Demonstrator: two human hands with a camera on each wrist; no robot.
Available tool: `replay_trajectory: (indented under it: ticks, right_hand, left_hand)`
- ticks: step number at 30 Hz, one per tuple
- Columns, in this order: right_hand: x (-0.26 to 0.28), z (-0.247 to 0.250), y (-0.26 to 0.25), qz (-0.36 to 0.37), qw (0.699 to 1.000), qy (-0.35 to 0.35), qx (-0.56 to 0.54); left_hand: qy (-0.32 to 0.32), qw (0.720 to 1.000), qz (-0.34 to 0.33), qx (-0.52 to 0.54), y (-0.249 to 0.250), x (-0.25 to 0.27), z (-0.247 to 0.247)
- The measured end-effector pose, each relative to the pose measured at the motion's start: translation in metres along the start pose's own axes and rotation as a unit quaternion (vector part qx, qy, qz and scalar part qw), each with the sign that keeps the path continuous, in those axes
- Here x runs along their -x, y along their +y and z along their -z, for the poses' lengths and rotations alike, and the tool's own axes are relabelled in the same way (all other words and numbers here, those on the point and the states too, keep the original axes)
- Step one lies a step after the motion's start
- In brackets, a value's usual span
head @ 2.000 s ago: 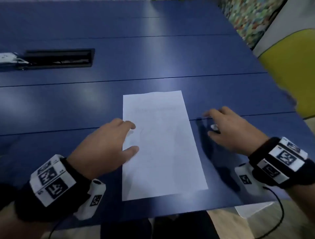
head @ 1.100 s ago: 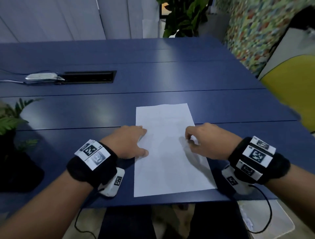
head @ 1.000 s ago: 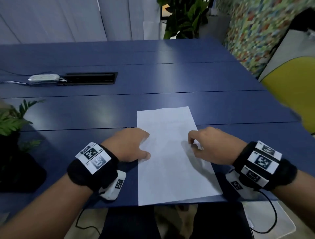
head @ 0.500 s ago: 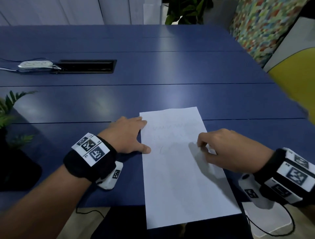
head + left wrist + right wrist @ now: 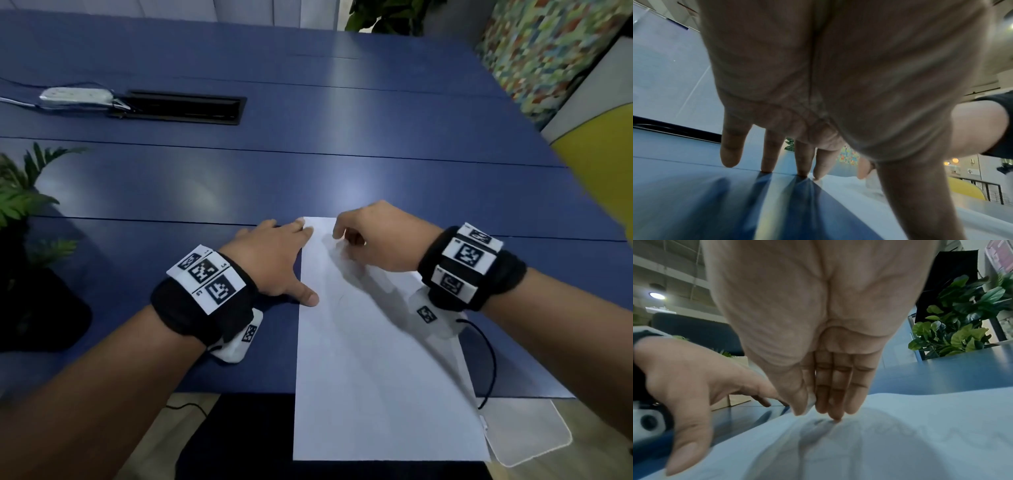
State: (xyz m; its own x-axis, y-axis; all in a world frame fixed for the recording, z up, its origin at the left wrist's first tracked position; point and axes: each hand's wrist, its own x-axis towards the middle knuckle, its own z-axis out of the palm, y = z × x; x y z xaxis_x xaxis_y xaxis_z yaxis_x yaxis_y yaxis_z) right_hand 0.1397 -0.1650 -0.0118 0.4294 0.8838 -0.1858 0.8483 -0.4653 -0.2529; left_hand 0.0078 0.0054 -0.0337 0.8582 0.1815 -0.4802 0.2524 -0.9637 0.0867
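A white paper sheet with faint writing lies lengthwise on the blue table, and its near end hangs over the table's front edge. My left hand lies flat with fingers spread on the table. Its index tip is at the sheet's far left corner and its thumb rests on the left edge. My right hand is over the sheet's far end. In the right wrist view its fingers are held together, tips pressing the paper. I see nothing gripped in either hand.
A white power strip and a black cable slot lie at the far left of the table. A potted plant stands at the left edge. A yellow chair is on the right. A pale mat lies below the front edge.
The sheet has slid toward me and now overhangs the front edge. My right hand moved from the table onto the sheet, and both hands now sit at its far end.
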Motion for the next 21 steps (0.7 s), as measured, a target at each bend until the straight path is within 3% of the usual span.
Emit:
replay_trajectory:
  ticks: [3, 8, 13, 17, 21]
  right_hand:
    - [-0.009, 0.0, -0.002, -0.002, 1.0, 0.014, 0.003]
    - [-0.004, -0.008, -0.013, 0.048, 0.999, -0.019, 0.013]
    - [-0.015, 0.0, -0.003, 0.008, 1.0, 0.019, 0.02]
    - [-0.01, -0.008, -0.018, 0.057, 0.998, -0.011, 0.037]
    - [-0.021, 0.002, -0.007, 0.012, 0.999, 0.005, 0.036]
  left_hand:
    - [-0.024, 0.999, 0.017, 0.013, 0.001, -0.001, 0.0]
    - [-0.029, 0.999, 0.028, 0.028, 0.0, -0.001, -0.001]
    - [-0.034, 0.998, 0.03, 0.039, -0.001, -0.002, -0.001]
    - [-0.032, 0.998, 0.029, 0.041, -0.002, -0.002, -0.002]
    - [-0.03, 0.998, 0.028, 0.036, -0.003, -0.002, -0.002]
